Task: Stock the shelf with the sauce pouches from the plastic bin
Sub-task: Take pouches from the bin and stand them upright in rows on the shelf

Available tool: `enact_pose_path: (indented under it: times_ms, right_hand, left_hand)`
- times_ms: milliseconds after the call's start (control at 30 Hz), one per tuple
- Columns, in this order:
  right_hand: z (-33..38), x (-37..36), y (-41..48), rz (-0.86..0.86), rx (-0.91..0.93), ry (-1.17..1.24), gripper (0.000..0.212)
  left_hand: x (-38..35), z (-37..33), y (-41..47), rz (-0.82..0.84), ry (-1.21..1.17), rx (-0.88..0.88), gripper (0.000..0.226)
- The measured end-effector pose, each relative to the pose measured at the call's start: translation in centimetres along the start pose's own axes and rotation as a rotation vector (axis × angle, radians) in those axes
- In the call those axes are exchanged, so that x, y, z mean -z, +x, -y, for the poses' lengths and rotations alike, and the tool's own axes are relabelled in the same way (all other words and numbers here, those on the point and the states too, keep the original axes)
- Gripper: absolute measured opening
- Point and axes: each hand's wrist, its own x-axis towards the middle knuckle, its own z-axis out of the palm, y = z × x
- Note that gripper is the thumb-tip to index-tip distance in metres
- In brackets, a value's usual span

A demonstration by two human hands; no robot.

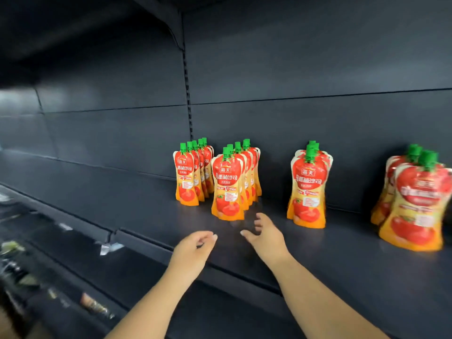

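Red-and-orange sauce pouches with green caps stand upright in rows on the dark shelf (122, 199). One row (187, 177) stands beside a second row (227, 189); a third row (308, 189) is further right, and a fourth (415, 204) is at the right edge. My left hand (193, 250) hovers over the shelf's front edge, fingers loosely curled and holding nothing. My right hand (265, 234) reaches over the shelf just in front of the second row, fingers relaxed, empty. The plastic bin is out of view.
The shelf's dark back panel (293, 69) rises behind the pouches, with a slotted upright (188, 94). An upper shelf overhangs at the top. Lower shelves (61, 277) at the bottom left hold blurred items and price tags.
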Motion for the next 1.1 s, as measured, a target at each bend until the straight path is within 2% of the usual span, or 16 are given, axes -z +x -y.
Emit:
enact_pose_path:
  times_ms: [100, 167, 333, 467, 733, 833, 900, 1100]
  right_hand:
    - [-2.0, 3.9, -6.0, -0.041, 0.085, -0.082, 0.044]
    - [-3.4, 6.5, -9.8, -0.059, 0.143, -0.151, 0.036]
    - [-6.6, 13.5, -20.1, -0.036, 0.225, -0.386, 0.036]
    - [-9.4, 18.1, -28.3, 0.012, 0.185, -0.586, 0.04]
    - [-17.4, 22.2, -44.4, -0.06, -0.236, -0.703, 0.038]
    - [-19.9, 23.3, -50.7, -0.059, -0.361, -0.704, 0.03]
    - [-21.2, 24.0, -54.7, -0.067, -0.44, -0.717, 0.026]
    - [-27.3, 25.8, -63.8, 0.008, -0.659, -0.733, 0.042]
  left_hand:
    - [0.1, -1.8, -6.0, 0.006, -0.014, 0.012, 0.025]
    - [-0.3, -2.8, -9.5, 0.025, -0.017, 0.006, 0.02]
    - [-2.7, -5.1, -17.6, 0.134, 0.066, -0.02, 0.026]
    - [-6.5, -6.9, -24.0, 0.271, 0.061, -0.058, 0.025]
    - [-15.3, -7.8, -34.9, 0.668, 0.173, -0.248, 0.023]
    - [-17.6, -7.3, -39.6, 0.768, 0.122, -0.246, 0.016]
    - [-19.2, -7.0, -42.8, 0.825, 0.11, -0.251, 0.021]
    - [-24.0, -4.4, -50.7, 0.937, 0.191, -0.169, 0.021]
